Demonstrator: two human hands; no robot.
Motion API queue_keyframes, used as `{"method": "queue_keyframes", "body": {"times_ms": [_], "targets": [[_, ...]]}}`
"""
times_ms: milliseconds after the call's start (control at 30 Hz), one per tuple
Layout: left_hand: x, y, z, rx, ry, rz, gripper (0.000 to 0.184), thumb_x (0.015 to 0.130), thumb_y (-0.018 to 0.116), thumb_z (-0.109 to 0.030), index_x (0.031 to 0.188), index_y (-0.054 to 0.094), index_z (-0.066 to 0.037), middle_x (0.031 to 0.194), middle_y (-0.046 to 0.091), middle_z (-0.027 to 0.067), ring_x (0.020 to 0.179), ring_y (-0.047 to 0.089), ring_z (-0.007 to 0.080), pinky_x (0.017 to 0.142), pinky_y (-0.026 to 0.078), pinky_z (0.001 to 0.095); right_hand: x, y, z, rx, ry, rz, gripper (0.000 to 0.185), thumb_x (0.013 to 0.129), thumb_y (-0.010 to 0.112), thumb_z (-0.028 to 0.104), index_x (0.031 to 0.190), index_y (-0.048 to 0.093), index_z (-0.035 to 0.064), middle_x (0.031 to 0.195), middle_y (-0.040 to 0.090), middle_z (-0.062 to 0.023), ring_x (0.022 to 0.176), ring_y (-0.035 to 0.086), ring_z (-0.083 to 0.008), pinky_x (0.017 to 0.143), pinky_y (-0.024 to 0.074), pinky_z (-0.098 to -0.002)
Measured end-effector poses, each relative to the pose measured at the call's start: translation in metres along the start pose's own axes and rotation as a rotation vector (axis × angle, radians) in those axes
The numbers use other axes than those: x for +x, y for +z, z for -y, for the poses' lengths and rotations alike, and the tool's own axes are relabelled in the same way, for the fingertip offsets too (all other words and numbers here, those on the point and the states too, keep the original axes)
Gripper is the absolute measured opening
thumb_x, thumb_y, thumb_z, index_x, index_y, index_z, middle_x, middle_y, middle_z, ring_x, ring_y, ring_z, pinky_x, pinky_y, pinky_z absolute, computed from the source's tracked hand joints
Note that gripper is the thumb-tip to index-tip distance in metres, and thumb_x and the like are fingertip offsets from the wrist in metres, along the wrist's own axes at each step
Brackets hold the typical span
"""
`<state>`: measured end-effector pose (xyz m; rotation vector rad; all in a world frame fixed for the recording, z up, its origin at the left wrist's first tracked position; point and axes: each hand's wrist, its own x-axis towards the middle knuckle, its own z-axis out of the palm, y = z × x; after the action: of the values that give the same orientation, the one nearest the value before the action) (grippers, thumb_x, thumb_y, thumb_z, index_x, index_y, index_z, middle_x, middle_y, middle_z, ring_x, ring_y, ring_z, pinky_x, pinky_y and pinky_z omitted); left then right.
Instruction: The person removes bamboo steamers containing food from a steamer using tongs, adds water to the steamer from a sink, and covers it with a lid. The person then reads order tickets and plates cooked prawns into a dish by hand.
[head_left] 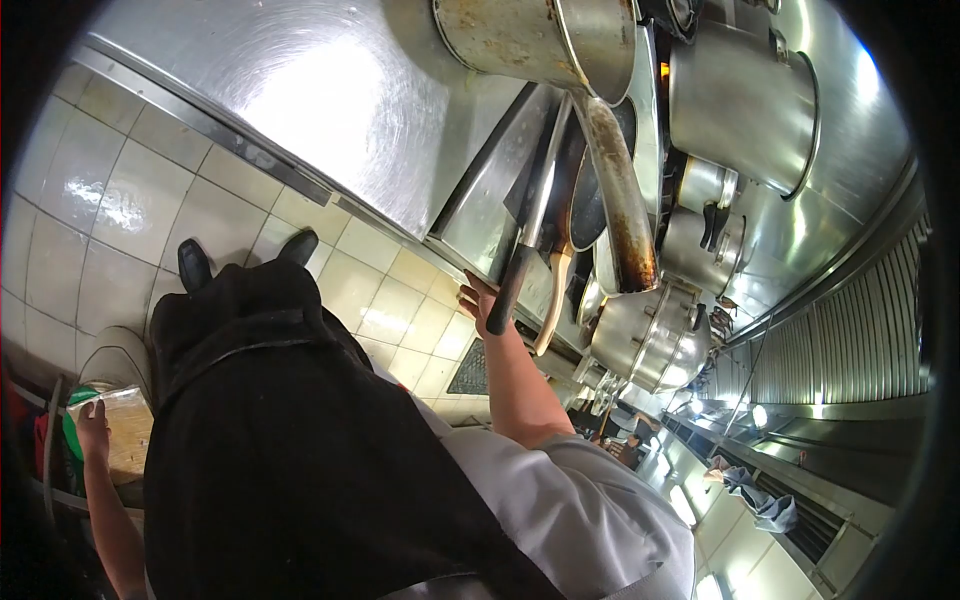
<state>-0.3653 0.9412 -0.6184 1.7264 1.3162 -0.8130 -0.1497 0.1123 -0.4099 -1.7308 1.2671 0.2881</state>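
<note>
At the lower left, my left hand (pixel 92 425) is closed on the edge of a flat, light brown thing (pixel 128 430), perhaps a board, with clear wrap and something green beside it. My right hand (pixel 480 298) is at the edge of the steel counter, next to the dark handle (pixel 512 290) of a pan. Its fingers are apart and partly hidden behind that handle. A second, light brown handle (pixel 555 290) and the scorched handle (pixel 625 210) of a large pot (pixel 540 40) stick out to the right of it.
A steel counter (pixel 400 130) runs along the top left above the tiled floor (pixel 130 190). Large steel pots (pixel 745 110) stand on the right, with more pots (pixel 650 335) below. A person (pixel 628 450) is in the background. Dark cloths (pixel 760 500) hang at the lower right.
</note>
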Motion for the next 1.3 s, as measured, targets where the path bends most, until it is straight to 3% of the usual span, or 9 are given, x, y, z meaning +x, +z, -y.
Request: {"method": "queue_keyframes", "body": {"times_ms": [300, 700, 900, 1200, 1300], "targets": [[-0.004, -0.002, -0.012, -0.01, 0.003, 0.06, 0.048, 0.094, 0.065, -0.029, 0.129, 0.053, 0.001, 0.067, 0.047, -0.0007, 0.055, 0.042, 0.0066, 0.047, 0.036, 0.0238, -0.003, -0.001, 0.004, 0.014, -0.022, 0.03, 0.048, 0.09, 0.069, 0.026, 0.131, 0.053, 0.0078, 0.131, 0.057, -0.0078, 0.12, 0.055, -0.0303, 0.091, 0.0494, -0.0441], [0.0, -0.004, -0.01, -0.008, -0.01, 0.062, 0.05, 0.093, 0.066, -0.03, 0.129, 0.053, 0.002, 0.068, 0.049, -0.0002, 0.055, 0.044, 0.0072, 0.046, 0.037, 0.0239, 0.009, -0.012, -0.007, 0.145, 0.025, 0.079, 0.044, 0.088, 0.072, 0.021, 0.128, 0.055, 0.0073, 0.124, 0.06, -0.0078, 0.113, 0.059, -0.0274, 0.086, 0.0522, -0.0412], [0.004, -0.002, -0.001, -0.007, 0.004, 0.056, 0.051, 0.092, 0.067, -0.031, 0.13, 0.053, 0.002, 0.068, 0.049, 0.0, 0.055, 0.044, 0.0076, 0.047, 0.037, 0.0241, 0.001, -0.001, 0.001, -0.001, -0.02, -0.01, 0.043, 0.089, 0.071, 0.021, 0.127, 0.056, 0.0071, 0.125, 0.06, -0.0083, 0.114, 0.059, -0.0274, 0.088, 0.0514, -0.0421], [-0.005, -0.001, -0.008, 0.003, -0.011, 0.041, 0.051, 0.093, 0.066, -0.03, 0.13, 0.053, 0.002, 0.069, 0.048, -0.0002, 0.056, 0.043, 0.0072, 0.048, 0.037, 0.0247, 0.004, -0.009, -0.006, 0.129, -0.01, 0.06, 0.047, 0.09, 0.07, 0.024, 0.131, 0.053, 0.0081, 0.129, 0.058, -0.0079, 0.118, 0.057, -0.0282, 0.091, 0.0493, -0.0444], [-0.01, -0.001, -0.013, -0.009, -0.025, 0.054, 0.05, 0.093, 0.065, -0.03, 0.13, 0.053, 0.002, 0.069, 0.048, -0.0002, 0.056, 0.043, 0.0072, 0.049, 0.037, 0.025, 0.003, -0.006, -0.003, 0.043, -0.009, 0.024, 0.046, 0.09, 0.069, 0.024, 0.13, 0.053, 0.0073, 0.13, 0.057, -0.0085, 0.119, 0.056, -0.0286, 0.092, 0.0489, -0.0457]]}}
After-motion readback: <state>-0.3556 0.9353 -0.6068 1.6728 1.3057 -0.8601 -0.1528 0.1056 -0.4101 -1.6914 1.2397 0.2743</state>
